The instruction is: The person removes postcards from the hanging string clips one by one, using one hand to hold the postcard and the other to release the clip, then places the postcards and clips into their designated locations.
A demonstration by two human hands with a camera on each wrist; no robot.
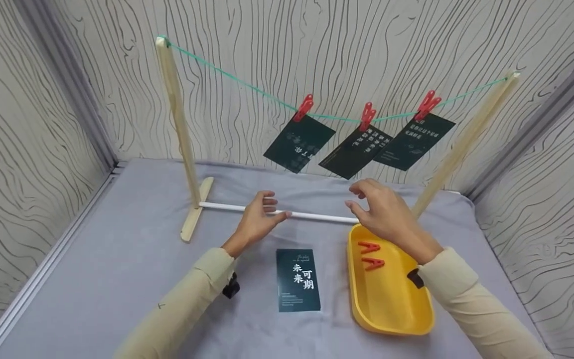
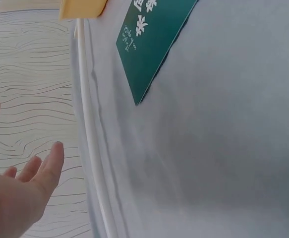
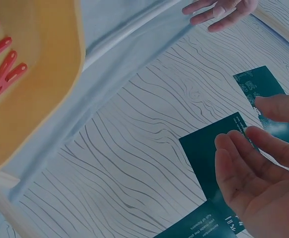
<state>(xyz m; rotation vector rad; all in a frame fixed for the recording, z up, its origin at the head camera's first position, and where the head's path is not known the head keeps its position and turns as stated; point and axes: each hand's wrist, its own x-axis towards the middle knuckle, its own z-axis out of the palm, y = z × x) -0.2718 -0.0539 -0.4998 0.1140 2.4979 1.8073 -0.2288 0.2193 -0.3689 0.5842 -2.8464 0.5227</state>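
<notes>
Three dark green cards hang by red clothespins from a green string: a left card (image 1: 299, 144), a middle card (image 1: 352, 154) and a right card (image 1: 416, 142). Their pins are a left clothespin (image 1: 304, 107), a middle clothespin (image 1: 367, 117) and a right clothespin (image 1: 426, 104). My left hand (image 1: 259, 219) hovers before the white rod with parted, loosely bent fingers, holding nothing. Below the hanging cards, my right hand (image 1: 384, 209) is raised over the yellow basket's far end, fingers loosely bent around air. Another green card (image 1: 299, 280) with white lettering lies on the cloth between my forearms.
The yellow basket (image 1: 391, 326) at right holds two red clothespins (image 1: 372, 263). A left wooden post (image 1: 177, 114) and a right wooden post (image 1: 466, 144) carry the string (image 1: 232, 76). A white rod (image 1: 317, 216) runs low between them. Patterned walls (image 1: 317, 40) enclose the table.
</notes>
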